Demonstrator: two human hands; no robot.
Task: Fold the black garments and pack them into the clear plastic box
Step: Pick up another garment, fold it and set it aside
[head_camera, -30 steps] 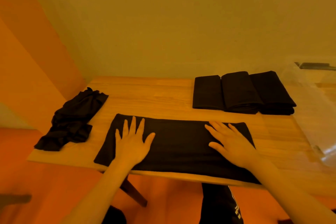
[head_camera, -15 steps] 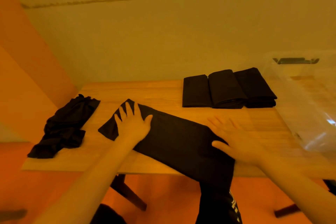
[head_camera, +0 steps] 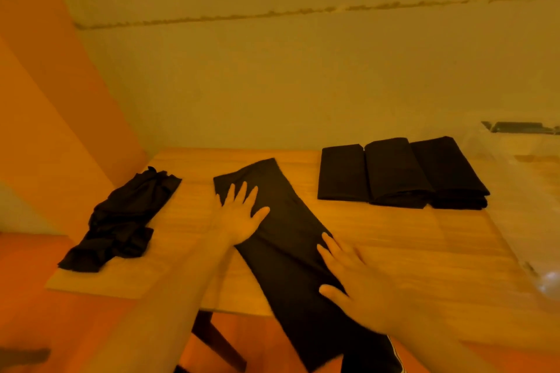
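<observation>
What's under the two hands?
Both the left hand and right hand press flat on one long black garment. It lies on the wooden table, which it hides beneath.

I can read no text, label, brand, number or sign anywhere in my view.
</observation>
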